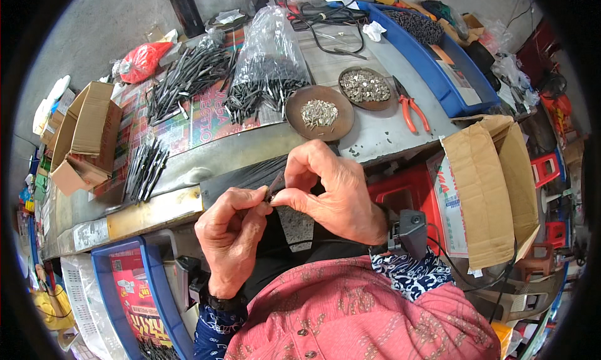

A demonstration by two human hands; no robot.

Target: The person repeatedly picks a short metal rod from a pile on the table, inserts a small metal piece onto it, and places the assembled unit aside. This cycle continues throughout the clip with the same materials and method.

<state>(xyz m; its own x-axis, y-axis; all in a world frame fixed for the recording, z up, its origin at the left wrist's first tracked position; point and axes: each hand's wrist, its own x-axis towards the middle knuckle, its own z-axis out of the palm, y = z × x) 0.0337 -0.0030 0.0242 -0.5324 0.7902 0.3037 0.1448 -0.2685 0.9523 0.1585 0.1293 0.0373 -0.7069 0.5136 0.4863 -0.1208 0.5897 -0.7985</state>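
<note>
My left hand (233, 235) and my right hand (332, 191) meet in front of the bench edge, fingertips pinched together. Between them is a small dark piece (269, 196), mostly covered by the fingers, so its kind is unclear. Just beyond my right hand stands a round brown dish (294, 113) holding a heap of small metal pins (319, 113). Behind it, a second dish (379, 108) carries small silvery metal bits (364, 86). Red-handled pliers (413, 113) lie to the right of the dishes. Several slim black pieces (146, 171) rest in a row at the left.
A clear plastic bag (270, 41) spills black pieces beside a larger black pile (191, 78). Cardboard boxes stand left (94, 131) and right (482, 191). A long blue tray (432, 66) sits at the back right; a blue crate (163, 291) is below the bench, left.
</note>
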